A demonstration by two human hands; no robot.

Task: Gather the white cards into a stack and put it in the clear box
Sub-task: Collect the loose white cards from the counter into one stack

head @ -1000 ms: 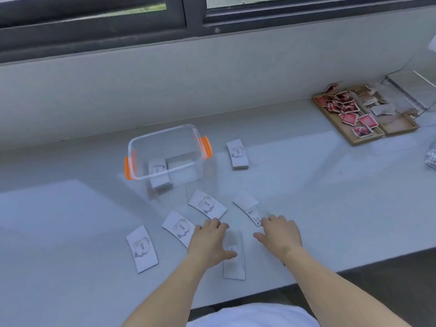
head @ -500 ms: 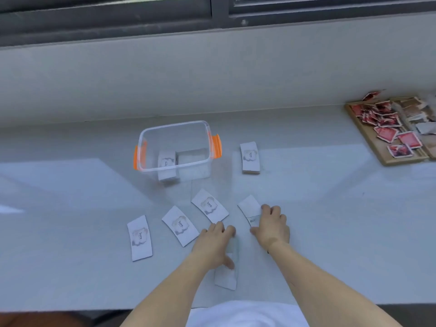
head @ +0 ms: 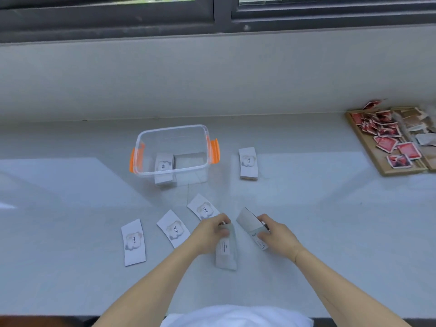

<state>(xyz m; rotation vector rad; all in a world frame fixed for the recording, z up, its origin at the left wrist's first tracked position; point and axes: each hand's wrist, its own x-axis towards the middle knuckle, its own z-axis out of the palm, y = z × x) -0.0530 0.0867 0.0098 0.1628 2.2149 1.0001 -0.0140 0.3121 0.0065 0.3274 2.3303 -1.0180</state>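
A clear box [head: 173,132] with orange latches stands on the grey counter, with a stack of white cards [head: 163,165] inside it. Three "love" cards lie face up in front of it: one at the left [head: 133,241], one in the middle [head: 173,228], one nearer the box [head: 203,207]. Another stack of cards [head: 247,163] lies to the right of the box. My left hand [head: 210,233] grips the top of a face-down card [head: 226,252] that is lifted off the counter. My right hand [head: 277,234] holds a second face-down card [head: 251,224], tilted up.
A wooden tray [head: 370,149] with several red and brown packets sits at the far right. A low wall and dark window frame run behind the counter. The counter's front edge lies just below my forearms.
Both hands have closed on face-down cards and raised them off the counter; before they lay flat under my fingers. The camera has tilted further down.
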